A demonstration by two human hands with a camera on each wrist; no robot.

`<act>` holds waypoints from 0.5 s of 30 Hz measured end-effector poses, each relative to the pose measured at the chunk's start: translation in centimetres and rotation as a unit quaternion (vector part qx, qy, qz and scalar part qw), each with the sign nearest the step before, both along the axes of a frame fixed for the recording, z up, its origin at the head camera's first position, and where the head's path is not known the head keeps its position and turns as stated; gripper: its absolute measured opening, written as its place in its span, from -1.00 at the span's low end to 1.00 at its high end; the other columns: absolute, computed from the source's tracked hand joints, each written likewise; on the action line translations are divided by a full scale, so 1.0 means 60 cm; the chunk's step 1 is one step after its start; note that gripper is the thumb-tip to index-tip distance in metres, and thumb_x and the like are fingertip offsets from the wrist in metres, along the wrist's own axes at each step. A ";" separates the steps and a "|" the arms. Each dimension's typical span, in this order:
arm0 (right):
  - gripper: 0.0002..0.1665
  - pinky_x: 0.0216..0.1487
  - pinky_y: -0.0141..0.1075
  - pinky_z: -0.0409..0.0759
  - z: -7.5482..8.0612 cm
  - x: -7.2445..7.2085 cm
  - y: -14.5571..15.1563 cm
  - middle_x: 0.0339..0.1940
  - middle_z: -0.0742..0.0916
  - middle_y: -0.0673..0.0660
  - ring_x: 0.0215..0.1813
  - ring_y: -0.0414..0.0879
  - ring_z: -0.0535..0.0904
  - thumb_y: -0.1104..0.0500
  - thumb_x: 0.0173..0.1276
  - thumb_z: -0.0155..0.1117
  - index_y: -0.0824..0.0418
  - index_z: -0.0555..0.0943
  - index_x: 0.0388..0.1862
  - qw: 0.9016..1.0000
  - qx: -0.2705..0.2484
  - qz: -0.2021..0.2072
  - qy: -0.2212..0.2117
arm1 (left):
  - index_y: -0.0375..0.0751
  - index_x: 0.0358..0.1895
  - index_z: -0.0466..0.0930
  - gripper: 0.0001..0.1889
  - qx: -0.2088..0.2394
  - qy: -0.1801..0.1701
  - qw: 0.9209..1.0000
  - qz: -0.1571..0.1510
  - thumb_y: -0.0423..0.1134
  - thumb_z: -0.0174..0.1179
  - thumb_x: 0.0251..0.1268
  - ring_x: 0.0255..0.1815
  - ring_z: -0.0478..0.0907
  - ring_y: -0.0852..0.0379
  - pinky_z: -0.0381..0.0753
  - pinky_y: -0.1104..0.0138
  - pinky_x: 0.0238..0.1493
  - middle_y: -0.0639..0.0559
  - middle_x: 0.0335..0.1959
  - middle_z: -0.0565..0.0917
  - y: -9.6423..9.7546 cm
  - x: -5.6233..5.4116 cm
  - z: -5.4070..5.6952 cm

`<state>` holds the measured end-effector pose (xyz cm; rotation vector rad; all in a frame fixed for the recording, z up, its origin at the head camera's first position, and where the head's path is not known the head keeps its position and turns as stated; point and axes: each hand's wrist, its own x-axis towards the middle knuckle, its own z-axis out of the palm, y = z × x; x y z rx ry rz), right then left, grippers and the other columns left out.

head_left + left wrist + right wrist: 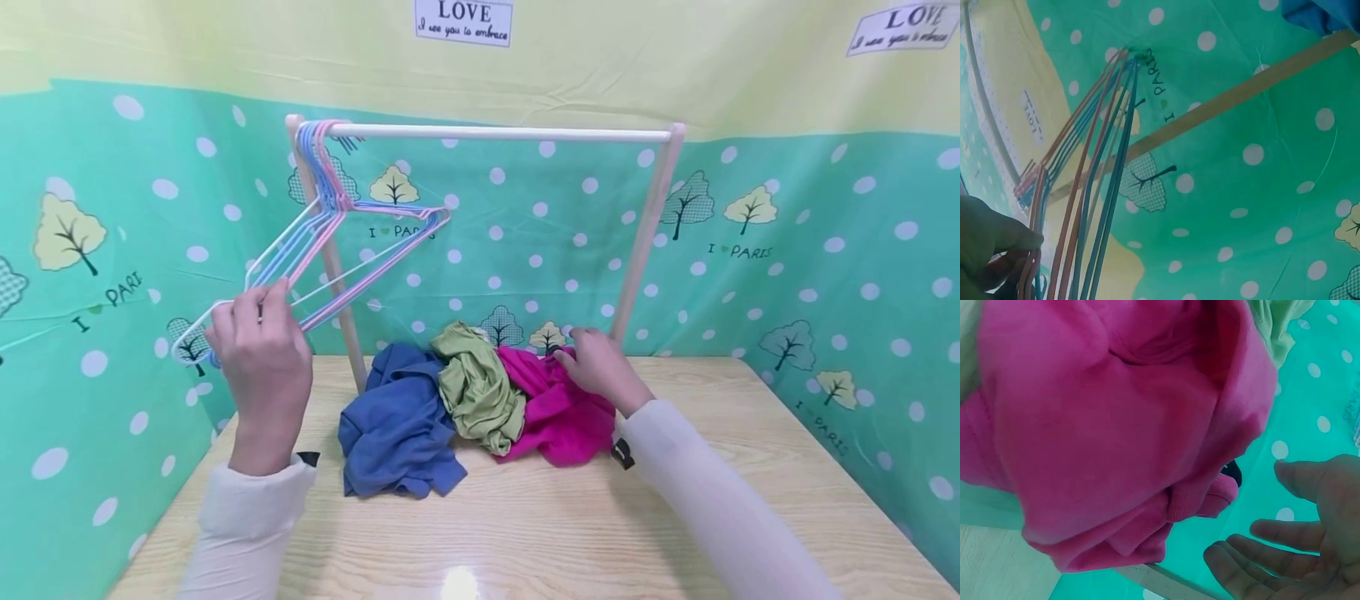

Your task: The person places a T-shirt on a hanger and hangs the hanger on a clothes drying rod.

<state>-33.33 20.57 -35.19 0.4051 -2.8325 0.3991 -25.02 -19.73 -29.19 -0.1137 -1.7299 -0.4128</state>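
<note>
Several pink, blue and white clothes hangers (341,208) hang bunched at the left end of a rail. My left hand (261,333) grips their lower left arms; in the left wrist view, the thumb and fingers (1013,237) pinch the wires. On the table, a crumpled magenta garment (558,417) lies at the right of a heap. My right hand (603,371) is at its upper right side. Seen from the right wrist, the fingers (1272,556) are spread and relaxed beside the magenta cloth (1110,431), holding nothing.
A rack with a white rail (495,132) and wooden posts (651,225) stands at the back. Green (480,387) and blue garments (401,425) lie left of the magenta one on the wooden table (525,533). A dotted green-and-yellow curtain (840,183) surrounds the table.
</note>
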 end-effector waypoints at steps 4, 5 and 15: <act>-0.62 -0.10 0.01 0.57 0.000 -0.011 -0.006 -0.29 0.68 0.28 -0.25 0.10 0.55 0.11 0.51 0.26 0.46 0.61 0.00 1.000 0.005 -0.005 -0.017 | -0.45 0.12 0.65 -0.72 -0.002 -0.006 1.000 0.000 -0.51 0.00 0.53 -0.15 0.40 -0.48 0.32 -0.19 -0.12 -0.46 -0.10 0.63 -0.005 0.002 0.001; -0.64 -0.10 0.01 0.58 0.000 -0.013 -0.007 -0.25 0.70 0.30 -0.24 0.11 0.56 0.13 0.52 0.26 0.45 0.61 0.00 1.000 0.004 -0.005 -0.023 | -0.46 0.11 0.65 -0.72 -0.003 -0.008 1.000 0.001 -0.51 0.01 0.52 -0.15 0.40 -0.48 0.33 -0.19 -0.13 -0.47 -0.11 0.63 -0.006 0.002 0.001; -0.74 -0.29 -0.09 0.57 0.000 -0.033 -0.011 -0.49 0.61 0.19 -0.36 0.09 0.55 0.24 0.53 0.18 0.28 0.57 -0.42 0.996 0.040 -0.021 -0.080 | -0.57 0.02 0.62 -0.73 -0.022 -0.050 0.998 -0.009 -0.40 -0.01 0.60 -0.20 0.33 -0.45 0.30 -0.15 -0.16 -0.50 -0.16 0.57 -0.019 0.008 0.006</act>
